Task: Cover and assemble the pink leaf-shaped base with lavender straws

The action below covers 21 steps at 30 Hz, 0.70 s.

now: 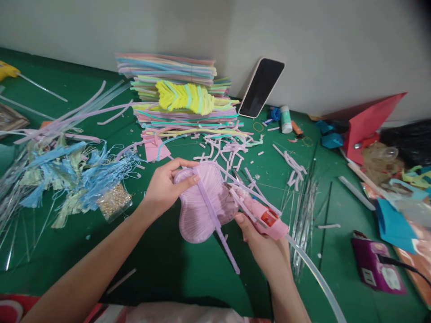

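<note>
My left hand [170, 181] pinches the upper left edge of a lilac wing-shaped craft piece [193, 222] with a ribbed face, made of what looks like pipe cleaners. A thicker lilac stem [211, 211] runs slantwise across it and sticks out below. Loose lilac strips extend from its top toward the right. My right hand [261, 246] is closed around a pink hot glue gun [257, 208], its nozzle close to the piece's right side; whether they touch I cannot tell. A long clear glue stick [314, 269] protrudes from the gun's back.
Bundled pipe cleaners [188, 116] lie behind the hands, with cut lilac bits [232, 146] before them. A phone [262, 87] leans on the wall. Blue tassels [84, 170] and a bag of gold beads [114, 202] are left; wires [303, 215] and a purple box [377, 264] right.
</note>
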Available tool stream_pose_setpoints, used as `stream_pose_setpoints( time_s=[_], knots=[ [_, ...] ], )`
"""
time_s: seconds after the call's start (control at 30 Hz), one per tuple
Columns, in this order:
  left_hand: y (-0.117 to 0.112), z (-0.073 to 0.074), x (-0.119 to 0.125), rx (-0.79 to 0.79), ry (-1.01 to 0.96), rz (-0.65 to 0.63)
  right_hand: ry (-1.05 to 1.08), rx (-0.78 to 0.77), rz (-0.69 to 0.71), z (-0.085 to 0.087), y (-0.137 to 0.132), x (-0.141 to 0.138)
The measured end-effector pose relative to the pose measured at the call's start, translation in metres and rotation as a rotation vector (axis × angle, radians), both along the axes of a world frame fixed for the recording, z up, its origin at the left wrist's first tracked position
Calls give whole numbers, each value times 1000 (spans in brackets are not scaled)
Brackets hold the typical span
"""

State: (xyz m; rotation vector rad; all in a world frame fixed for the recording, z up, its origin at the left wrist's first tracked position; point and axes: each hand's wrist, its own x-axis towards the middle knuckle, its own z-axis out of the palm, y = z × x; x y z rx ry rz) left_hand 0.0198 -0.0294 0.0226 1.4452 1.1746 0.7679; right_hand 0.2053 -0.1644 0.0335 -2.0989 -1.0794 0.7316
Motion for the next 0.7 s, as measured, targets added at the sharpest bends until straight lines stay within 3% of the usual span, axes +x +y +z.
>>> stream_pose_setpoints(
  time_s=[0.53, 0.63, 0.7],
  knots=[
    [2, -1, -1, -22, 34, -36, 36, 69, 54, -4, 12, -1],
    [12, -6, -8, -10, 137, -88, -18, 90, 85, -6, 11, 4],
    [20, -8, -13, 92, 273, -112, -75, 95, 87, -7, 9, 7]
  ],
)
